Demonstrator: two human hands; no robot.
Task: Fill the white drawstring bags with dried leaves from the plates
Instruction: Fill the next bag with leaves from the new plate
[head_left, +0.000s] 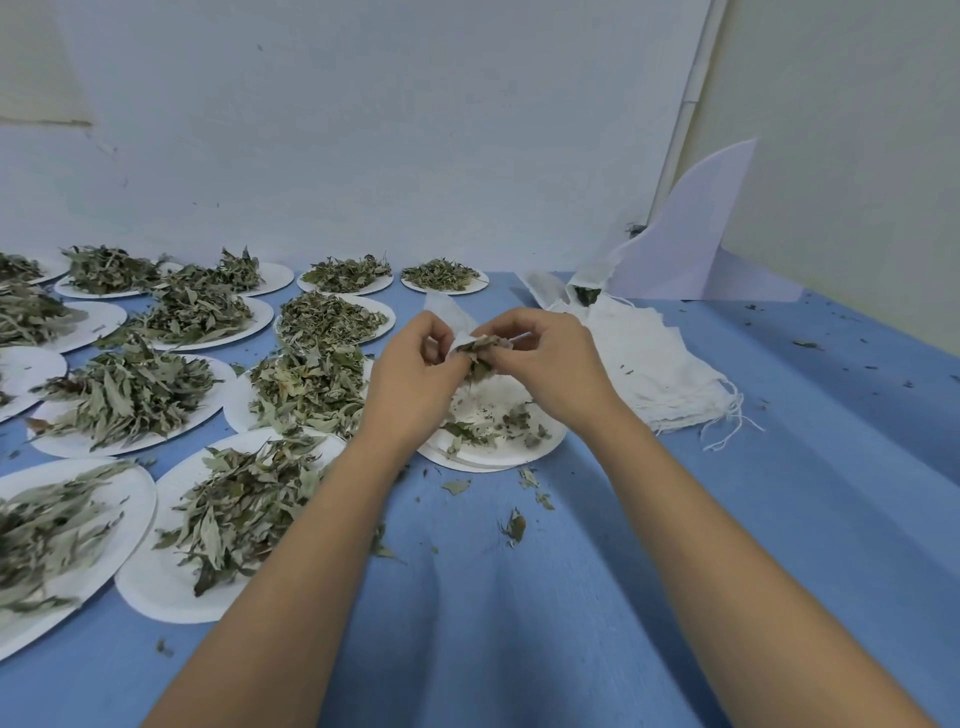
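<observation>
Blue table (519, 597) against a pale wall (363, 130), with heaped plates (171, 597) of dried leaves spread across the left. Both hands meet above the nearly bare plate (498, 454). The left hand (415, 374) pinches the mouth of a white drawstring bag (452, 317), fingers curled, and the right hand (550, 364) pinches a tuft of leaves (480, 358) at that opening. Risk here: the mouth looks narrow, so brittle leaves could crumble or slip past onto the table, where scraps (514, 525) already lie. A slack grip could let the bag sag shut. Spare bags (649, 364) lie stacked just right.
</observation>
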